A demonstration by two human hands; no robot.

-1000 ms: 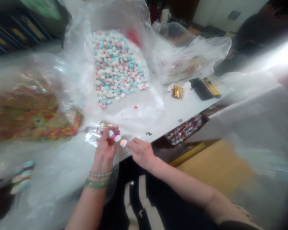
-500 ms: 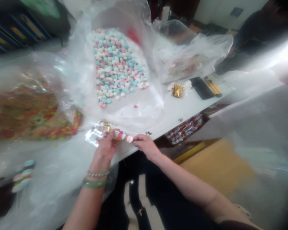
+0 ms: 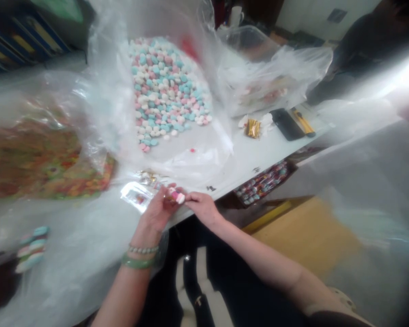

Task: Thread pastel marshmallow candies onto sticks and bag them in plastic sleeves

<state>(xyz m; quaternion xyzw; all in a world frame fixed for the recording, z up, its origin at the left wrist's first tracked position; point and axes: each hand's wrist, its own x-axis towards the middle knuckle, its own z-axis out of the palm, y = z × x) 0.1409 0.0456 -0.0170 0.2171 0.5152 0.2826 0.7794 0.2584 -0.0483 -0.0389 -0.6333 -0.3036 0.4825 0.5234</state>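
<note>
My left fingers [image 3: 161, 197] are curled round a small pink-and-white candy [image 3: 178, 197], whose free end pokes out toward my right. My right fingers [image 3: 192, 197] are drawn narrow in a pinch on that end, so the candy sits between both sets of fingers, by the near edge of the table [image 3: 248, 159]. Its exact make-up is too blurred for me to tell.

Just left of my left fingers a shiny clear wrapper [image 3: 133, 194] lies on the table. Straight ahead, beyond my fingers, a big open plastic bag [image 3: 187, 145] holds a heap of pink, white and blue sweets [image 3: 167, 91]. Well left of my fingers is a bag of gummies [image 3: 54, 168], orange, red and green. Nearer me on that side, low and to the left, lies a bundle of pastel sweets [image 3: 33, 250].

Ahead and to the right of my right fingers are gold ties [image 3: 252, 129], a black phone-like slab [image 3: 287, 125] and a yellow cutter [image 3: 304, 121]. Right of those fingers, below the table's edge, sits a box of wrapped pieces [image 3: 266, 182].
</note>
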